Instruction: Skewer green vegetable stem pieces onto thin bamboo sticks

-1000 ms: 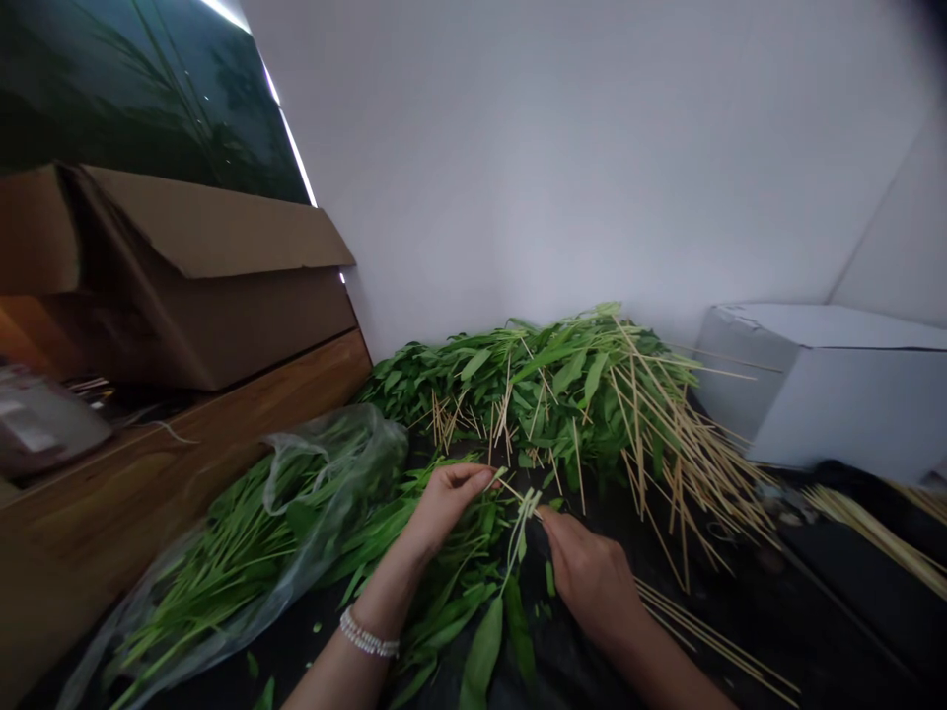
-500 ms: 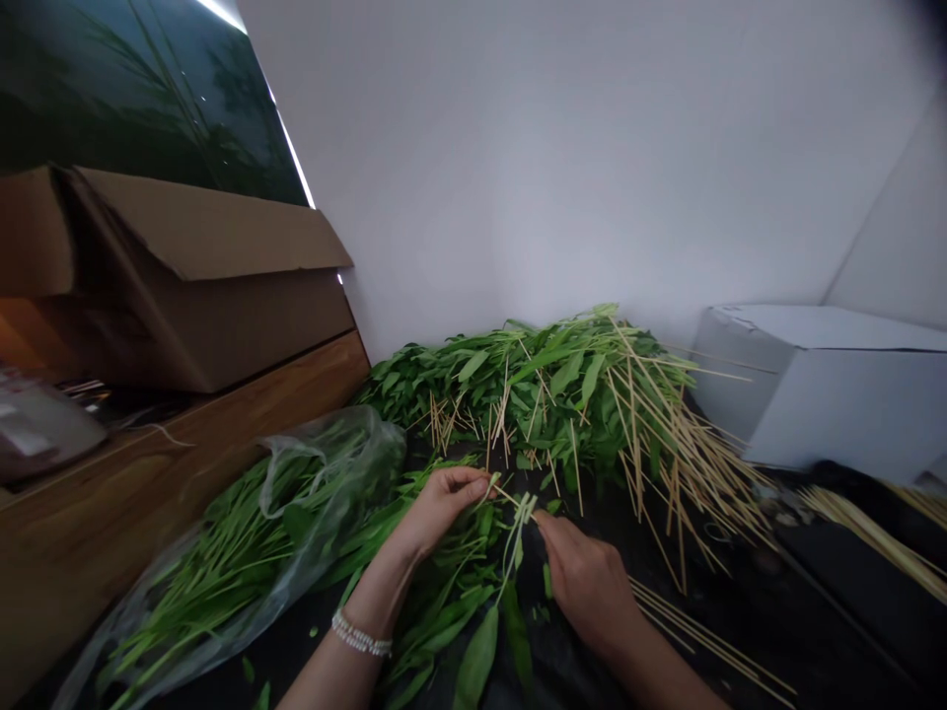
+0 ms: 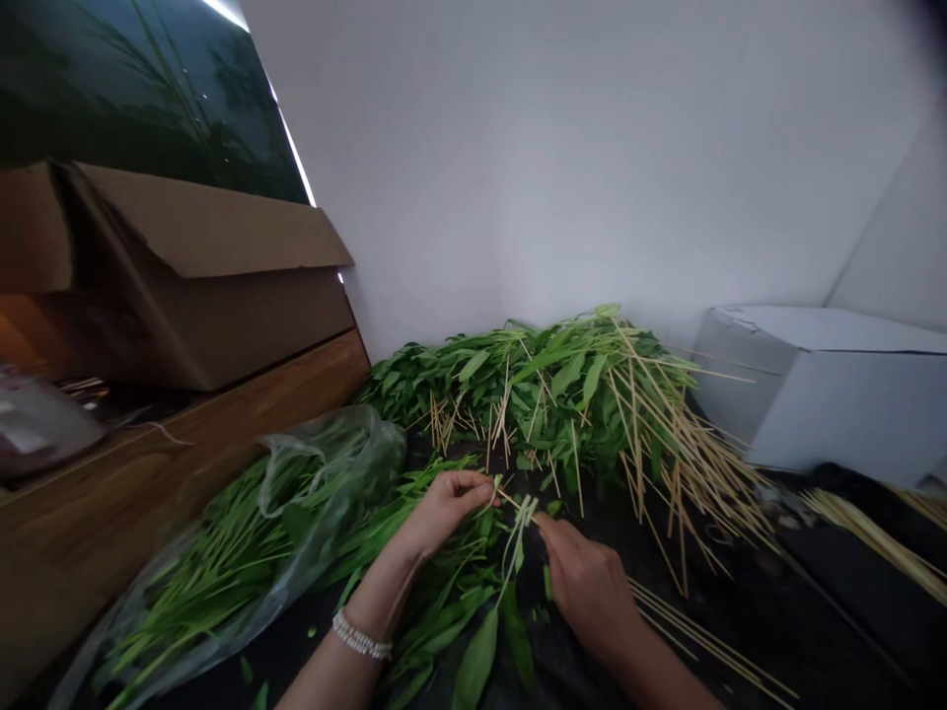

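Note:
My left hand [image 3: 455, 508] pinches a pale green stem end [image 3: 498, 483] between thumb and fingers, at the tip of a thin wooden skewer [image 3: 510, 499]. My right hand [image 3: 584, 577] is closed around the other part of that skewer. Several leafy stems [image 3: 525, 518] hang from the skewer between the two hands, their long green leaves [image 3: 477, 659] drooping below. Loose leafy greens [image 3: 444, 611] lie under my left forearm, which wears a beaded bracelet [image 3: 360, 636].
A heap of skewered greens [image 3: 533, 370] lies against the white wall, with bare skewer ends [image 3: 666, 463] sticking out right. Left is a plastic bag [image 3: 296, 562] of greens below a cardboard box [image 3: 244, 306]. A white box [image 3: 858, 394] stands right; loose skewers [image 3: 710, 636] lie near my right forearm.
My left hand has shifted very slightly to the right with the stem end, toward the hanging stems. The right hand has hardly moved.

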Demonstrator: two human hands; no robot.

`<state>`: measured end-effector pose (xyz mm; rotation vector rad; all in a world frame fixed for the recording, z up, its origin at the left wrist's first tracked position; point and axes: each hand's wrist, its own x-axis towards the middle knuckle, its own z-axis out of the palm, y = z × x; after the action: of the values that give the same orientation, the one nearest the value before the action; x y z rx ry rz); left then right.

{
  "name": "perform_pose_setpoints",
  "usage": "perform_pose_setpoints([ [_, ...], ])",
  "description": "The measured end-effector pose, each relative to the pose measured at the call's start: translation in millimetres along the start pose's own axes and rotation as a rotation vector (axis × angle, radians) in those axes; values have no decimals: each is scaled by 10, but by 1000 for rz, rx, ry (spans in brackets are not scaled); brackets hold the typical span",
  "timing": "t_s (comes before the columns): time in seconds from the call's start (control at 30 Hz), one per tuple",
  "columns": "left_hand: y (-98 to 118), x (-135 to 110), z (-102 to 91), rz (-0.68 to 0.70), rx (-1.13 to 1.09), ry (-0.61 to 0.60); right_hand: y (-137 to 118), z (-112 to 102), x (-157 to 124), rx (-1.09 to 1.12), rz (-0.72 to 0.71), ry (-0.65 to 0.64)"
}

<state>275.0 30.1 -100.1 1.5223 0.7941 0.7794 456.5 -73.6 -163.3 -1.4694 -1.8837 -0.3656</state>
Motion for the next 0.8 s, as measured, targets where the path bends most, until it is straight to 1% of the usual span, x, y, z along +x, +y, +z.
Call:
perform_pose_setpoints([
  [0.17, 15, -4, 4, 8, -3, -12, 0, 0, -3, -11, -3, -3],
  [0.37, -12, 6, -9, 1, 26, -27, -1, -6, 6, -3, -19, 26],
  [0.8, -66, 32, -26, 20, 18, -61, 3, 13, -11, -6, -24, 27],
])
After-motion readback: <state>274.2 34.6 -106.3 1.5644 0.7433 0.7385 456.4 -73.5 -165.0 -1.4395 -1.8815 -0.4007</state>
